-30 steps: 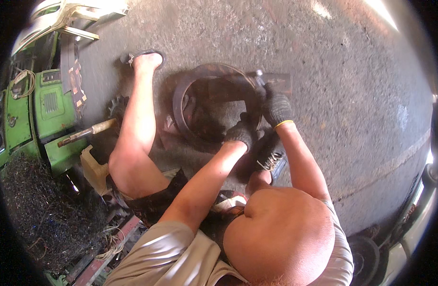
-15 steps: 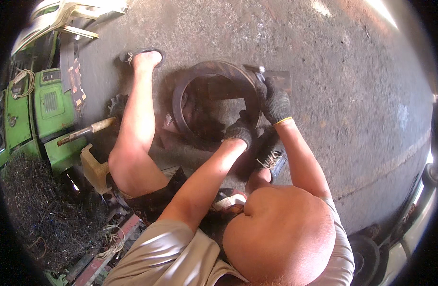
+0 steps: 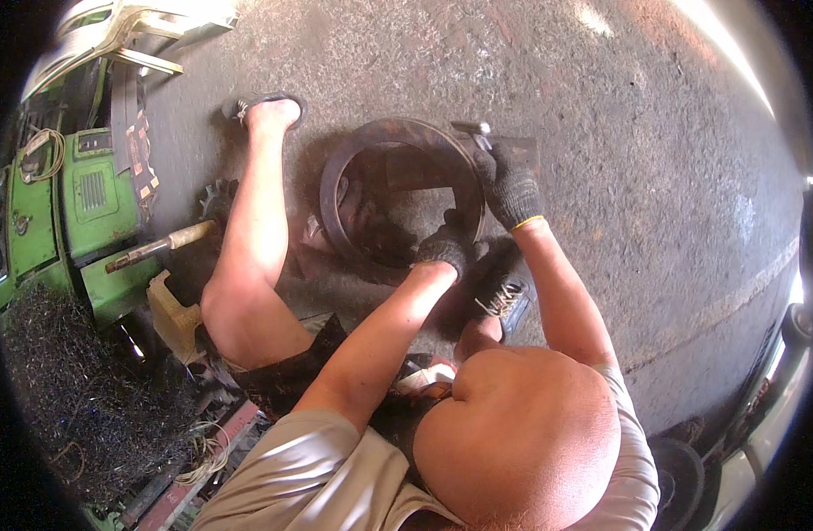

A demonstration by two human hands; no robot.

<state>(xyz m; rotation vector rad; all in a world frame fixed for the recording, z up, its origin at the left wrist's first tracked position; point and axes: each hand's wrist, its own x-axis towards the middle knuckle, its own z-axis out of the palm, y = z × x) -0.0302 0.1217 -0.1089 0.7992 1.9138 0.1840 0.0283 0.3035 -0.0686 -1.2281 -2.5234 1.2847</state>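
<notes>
A large dark metal ring (image 3: 335,181) lies in front of me on the concrete floor. My left hand (image 3: 446,246), in a dark knitted glove, is closed on the ring's near right side. A hammer (image 3: 479,129) is in my right hand (image 3: 512,188), gloved the same way with a yellow cuff edge. The hammer's head shows just beyond the ring's right rim, while most of its handle is hidden by the fingers. Under the ring's far right side sits a flat dark plate (image 3: 528,152).
My shoed foot (image 3: 510,305) is close to the ring's near right. To the left are a green machine (image 3: 96,195), a rod (image 3: 172,242), a yellowish stool (image 3: 174,317) and a heap of metal shavings (image 3: 79,389). A wheel (image 3: 676,478) stands at the lower right.
The hammer's head has tilted slightly in my right hand and shows more of its side. My left hand stays on the ring, which has hardly moved.
</notes>
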